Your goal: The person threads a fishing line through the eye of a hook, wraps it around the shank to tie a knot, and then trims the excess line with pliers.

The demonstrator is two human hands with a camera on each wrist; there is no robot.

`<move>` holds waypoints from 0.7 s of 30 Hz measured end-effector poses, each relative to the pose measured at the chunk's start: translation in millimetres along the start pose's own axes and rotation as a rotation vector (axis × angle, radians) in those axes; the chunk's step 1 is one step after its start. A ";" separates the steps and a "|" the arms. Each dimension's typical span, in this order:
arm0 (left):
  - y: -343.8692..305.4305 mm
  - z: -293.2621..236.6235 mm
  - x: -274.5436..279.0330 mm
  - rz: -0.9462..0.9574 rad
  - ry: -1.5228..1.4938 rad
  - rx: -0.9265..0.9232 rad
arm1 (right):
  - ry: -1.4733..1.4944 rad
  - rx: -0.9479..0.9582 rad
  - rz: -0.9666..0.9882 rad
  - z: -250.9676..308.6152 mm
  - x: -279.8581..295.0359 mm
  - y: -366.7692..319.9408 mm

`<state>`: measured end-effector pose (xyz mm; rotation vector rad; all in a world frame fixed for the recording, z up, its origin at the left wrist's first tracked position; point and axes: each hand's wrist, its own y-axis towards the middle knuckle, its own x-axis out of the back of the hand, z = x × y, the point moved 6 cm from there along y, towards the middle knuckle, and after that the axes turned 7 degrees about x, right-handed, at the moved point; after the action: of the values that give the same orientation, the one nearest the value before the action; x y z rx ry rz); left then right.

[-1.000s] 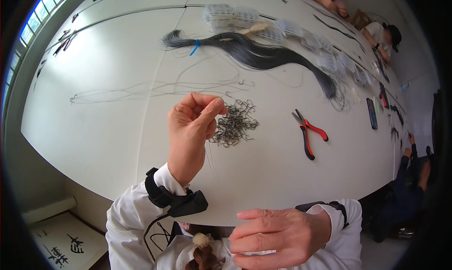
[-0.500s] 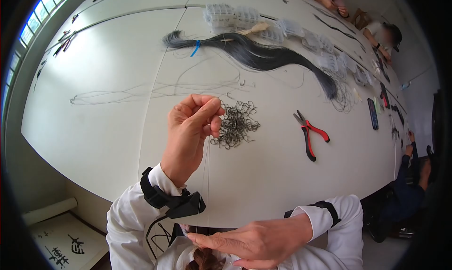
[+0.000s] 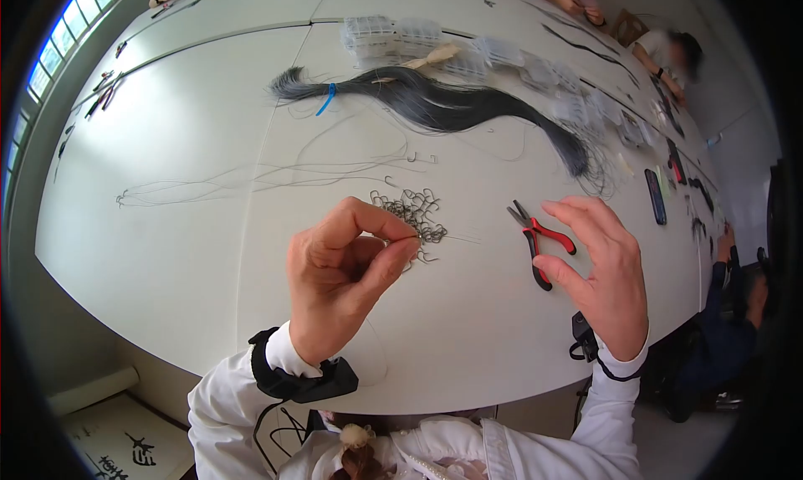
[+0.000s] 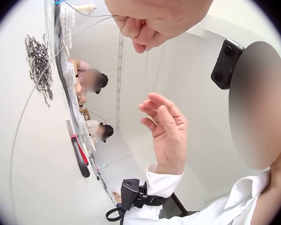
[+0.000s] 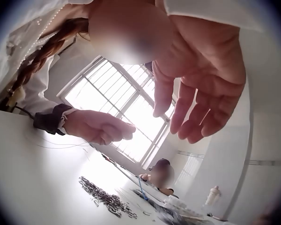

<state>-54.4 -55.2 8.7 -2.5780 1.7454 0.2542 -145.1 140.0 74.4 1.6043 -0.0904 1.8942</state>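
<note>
In the head view my left hand (image 3: 347, 271) pinches a thin line between thumb and forefinger, just over a pile of small dark fish hooks (image 3: 406, 204). Fine line ends (image 3: 462, 239) stick out to the right of the fingertips. The rest of the line (image 4: 19, 119) curves down past the hooks in the left wrist view. My right hand (image 3: 598, 271) is raised to the right, fingers bent loosely and apart from the thumb, nothing between them. Red-and-black pliers (image 3: 535, 241) lie on the table, their jaws apart, just left of that hand.
Long lines with hooks at their ends (image 3: 251, 179) lie across the left of the table. A dark bundle of strands (image 3: 435, 103) tied in blue stretches behind the pile. Clear plastic boxes (image 3: 368, 41) and a phone (image 3: 656, 197) lie farther off. Other people sit around the table.
My right hand has swung from low by my body, where it drew along the line, up and right beside the pliers. My left hand has turned, its fingertips moving right and down, still pinching.
</note>
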 end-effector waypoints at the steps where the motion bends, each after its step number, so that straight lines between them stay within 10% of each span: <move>1: -0.5 -0.2 -1.0 0.011 0.000 0.003 | -0.021 -0.079 0.093 -16.2 -8.6 -5.4; 11: -2.3 2.5 -16.2 0.186 0.270 -0.156 | -0.260 -0.209 0.436 -65.5 -59.7 -41.4; 21: -3.8 7.7 -13.2 0.166 0.236 -0.122 | -0.201 -0.157 0.303 -84.4 -56.3 -45.9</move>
<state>-56.6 -40.8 2.7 -2.6422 2.0908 0.0611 -191.9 189.9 -13.5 1.7432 -0.5829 1.8838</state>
